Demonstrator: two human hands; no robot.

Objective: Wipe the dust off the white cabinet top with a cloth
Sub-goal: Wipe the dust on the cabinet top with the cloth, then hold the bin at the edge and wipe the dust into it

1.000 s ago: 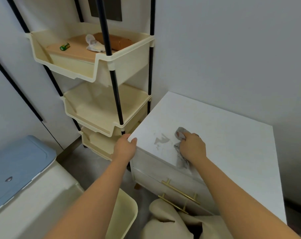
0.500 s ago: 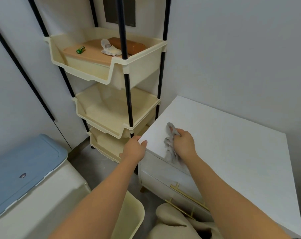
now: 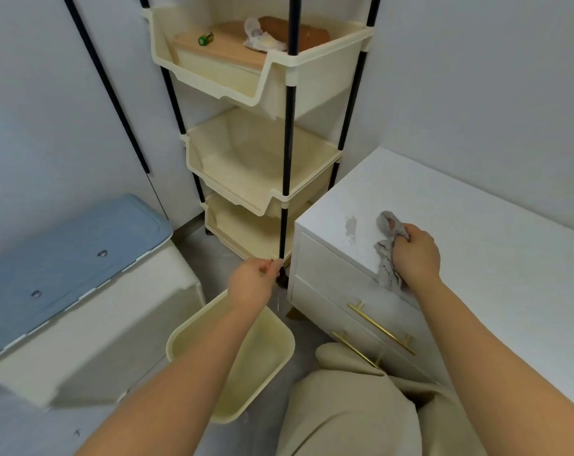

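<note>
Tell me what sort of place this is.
Probably a corner of a home, perhaps a bedroom or storage nook. A white cabinet with brass drawer handles stands against a plain wall, beside a cream tiered storage rack and a blue-lidded bin.

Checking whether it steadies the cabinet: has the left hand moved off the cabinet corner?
Yes. The left hand has left the cabinet top corner and now hangs lower-left, above the cream bin.

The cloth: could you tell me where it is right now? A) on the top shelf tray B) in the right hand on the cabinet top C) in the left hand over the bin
B: the right hand grips the cloth on the cabinet top near its front edge.
</note>
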